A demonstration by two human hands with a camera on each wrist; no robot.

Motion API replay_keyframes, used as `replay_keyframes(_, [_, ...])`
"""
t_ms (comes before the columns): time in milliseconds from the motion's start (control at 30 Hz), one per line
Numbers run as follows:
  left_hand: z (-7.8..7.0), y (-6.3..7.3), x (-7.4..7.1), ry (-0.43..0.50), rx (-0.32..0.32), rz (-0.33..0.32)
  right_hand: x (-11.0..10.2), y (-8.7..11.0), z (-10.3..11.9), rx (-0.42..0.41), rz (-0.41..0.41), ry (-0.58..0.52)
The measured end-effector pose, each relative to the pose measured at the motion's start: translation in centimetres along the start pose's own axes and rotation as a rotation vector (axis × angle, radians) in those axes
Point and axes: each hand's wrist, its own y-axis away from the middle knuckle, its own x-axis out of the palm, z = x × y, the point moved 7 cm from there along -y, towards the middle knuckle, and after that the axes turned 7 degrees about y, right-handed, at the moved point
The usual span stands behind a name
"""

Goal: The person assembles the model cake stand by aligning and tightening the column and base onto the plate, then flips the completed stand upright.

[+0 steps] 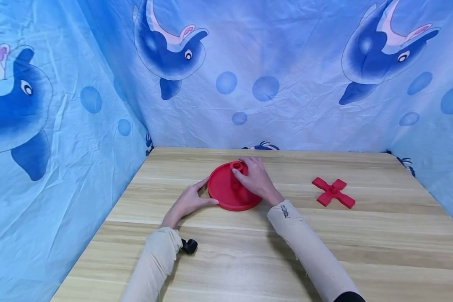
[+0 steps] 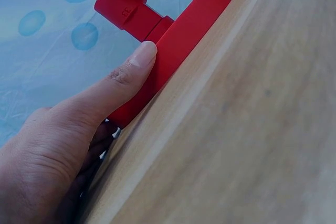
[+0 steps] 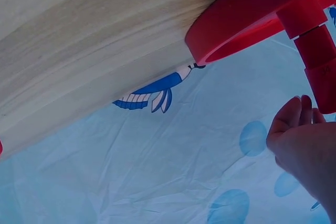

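Note:
A round red tray (image 1: 220, 192) with a raised rim lies on the wooden table. From its middle rises an upright red post (image 1: 235, 181), hollow at the top; raised marks show on its side in the left wrist view, with a seam near its foot. My left hand (image 1: 188, 202) holds the tray's left rim, thumb (image 2: 143, 55) at the near side and fingers round the far side. At the post's top, my right hand (image 1: 258, 180) grips it between thumb and fingers; its fingertips (image 3: 302, 111) show beside the post's end in the right wrist view.
To the right of the tray lies a red cross-shaped piece (image 1: 326, 198) with a small knob at its centre. The wooden table (image 1: 226, 264) ends at a blue cloth wall (image 1: 287, 121) printed with dolphins. Another cloth wall stands along the left edge.

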Motion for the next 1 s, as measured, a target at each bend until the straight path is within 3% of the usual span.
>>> replay_keyframes(133, [0.06, 0.14, -0.07, -0.005, -0.004, -0.002, 0.22, -0.07, 0.24, -0.029, 0.01, -0.011])
replay_keyframes(367, [0.17, 0.26, 0.07, -0.007, 0.0, 0.001, 0.43, 0.07, -0.01, 0.025, 0.025, -0.041])
replay_keyframes(1000, [0.21, -0.13, 0.11, 0.003, 0.003, -0.001, 0.2, 0.11, -0.2, 0.009, 0.009, -0.036])
